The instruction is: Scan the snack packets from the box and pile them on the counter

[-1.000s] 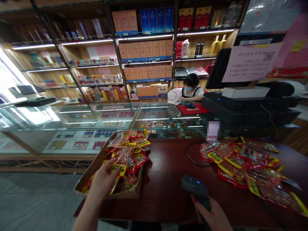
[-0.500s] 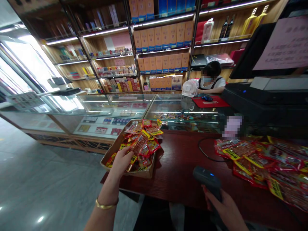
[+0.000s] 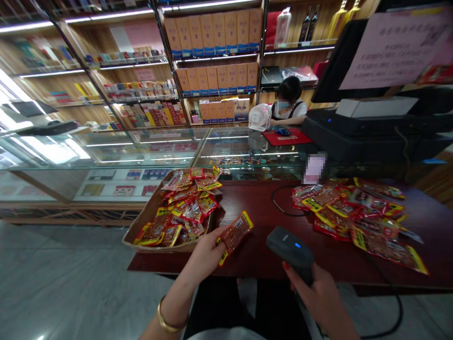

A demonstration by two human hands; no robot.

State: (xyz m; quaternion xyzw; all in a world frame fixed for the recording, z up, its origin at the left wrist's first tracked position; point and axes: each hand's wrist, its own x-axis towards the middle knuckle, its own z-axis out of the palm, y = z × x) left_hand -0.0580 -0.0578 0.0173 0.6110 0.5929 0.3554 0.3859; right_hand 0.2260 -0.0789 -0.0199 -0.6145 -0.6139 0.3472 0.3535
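Observation:
My left hand (image 3: 209, 252) pinches a red and yellow snack packet (image 3: 236, 232) by its lower end, holding it over the brown tabletop. To its left stands a shallow cardboard box (image 3: 141, 221) full of similar shiny packets (image 3: 191, 208). My right hand (image 3: 314, 288) is wrapped round the handle of a dark barcode scanner (image 3: 290, 248), on which a blue light glows. The scanner's head points left and up, toward the held packet, with a gap between them. A loose pile of snack packets (image 3: 357, 212) lies on the table to the right of the scanner.
Behind the table runs a glass display counter (image 3: 212, 146). A person (image 3: 288, 106) in a mask sits beyond it, near a red mouse pad (image 3: 297, 137). At the right stands a monitor (image 3: 339, 61) with a paper sheet. A black cable (image 3: 398, 311) hangs off the table's front.
My left hand has lifted a snack packet out of the box and carried it right, toward the scanner. My view has turned to the right. My right hand still grips the scanner.

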